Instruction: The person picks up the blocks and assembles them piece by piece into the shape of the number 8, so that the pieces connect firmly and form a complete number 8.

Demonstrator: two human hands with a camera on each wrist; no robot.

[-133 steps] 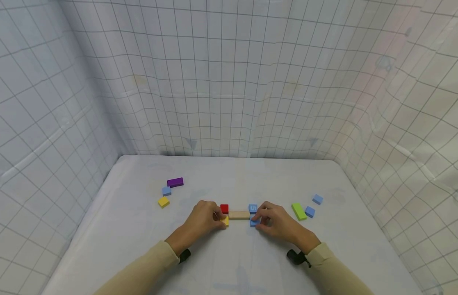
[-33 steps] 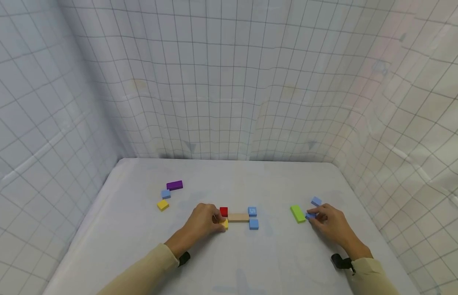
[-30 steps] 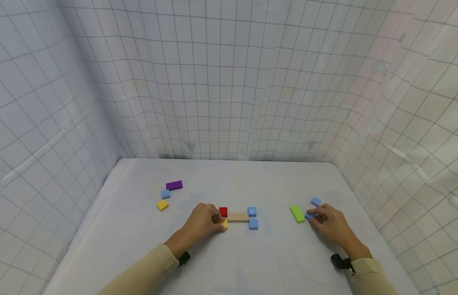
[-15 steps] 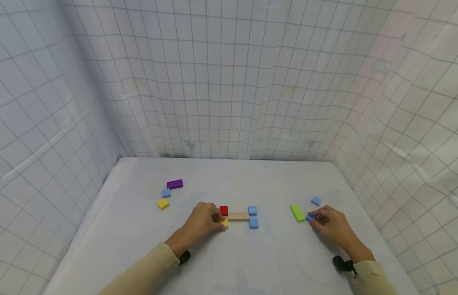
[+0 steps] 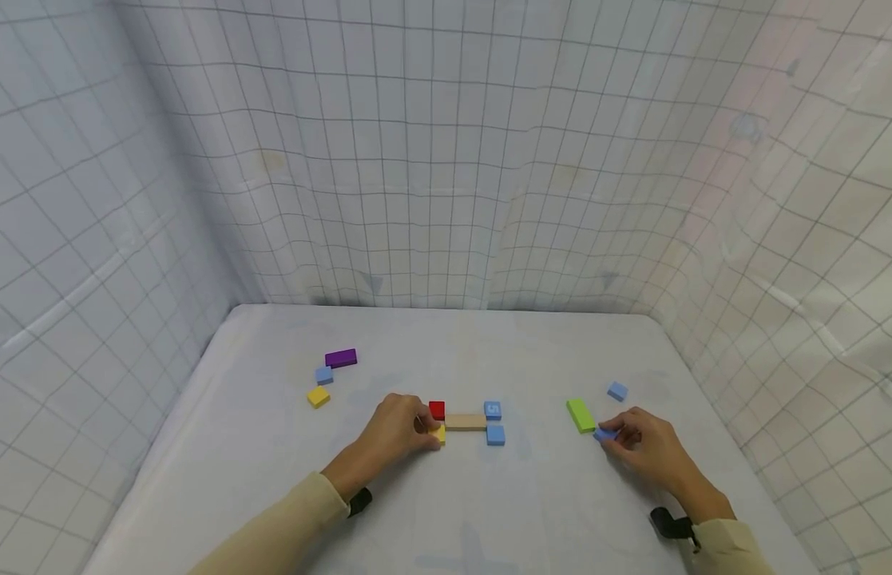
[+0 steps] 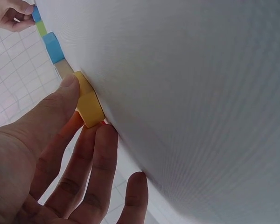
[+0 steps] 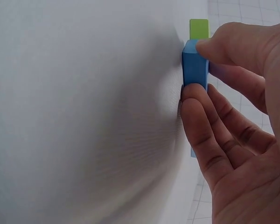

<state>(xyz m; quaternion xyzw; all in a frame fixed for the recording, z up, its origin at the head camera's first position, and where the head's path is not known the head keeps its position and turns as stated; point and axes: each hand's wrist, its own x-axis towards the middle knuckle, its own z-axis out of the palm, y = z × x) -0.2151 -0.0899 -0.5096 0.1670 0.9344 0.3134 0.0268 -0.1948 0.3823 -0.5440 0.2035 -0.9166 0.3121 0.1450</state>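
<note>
In the head view my left hand pinches a yellow block between thumb and fingers, at the near left corner of a small row. Against it lie a red block and a plain wooden block. The wooden block's right end meets two blue blocks, one marked with a 5 and one plain blue block. My right hand pinches another blue block by its edges, close to the near end of a lime green block. Fingers partly cover both pinched blocks.
At the left of the white table lie a purple block, a small blue block and a loose yellow block. Beyond my right hand sits a lone blue block. Gridded white curtains enclose the table.
My right hand has left the plain blue block in the row and gone right to a blue block near the green one. It has slid that block slightly towards me. My left hand stays put.
</note>
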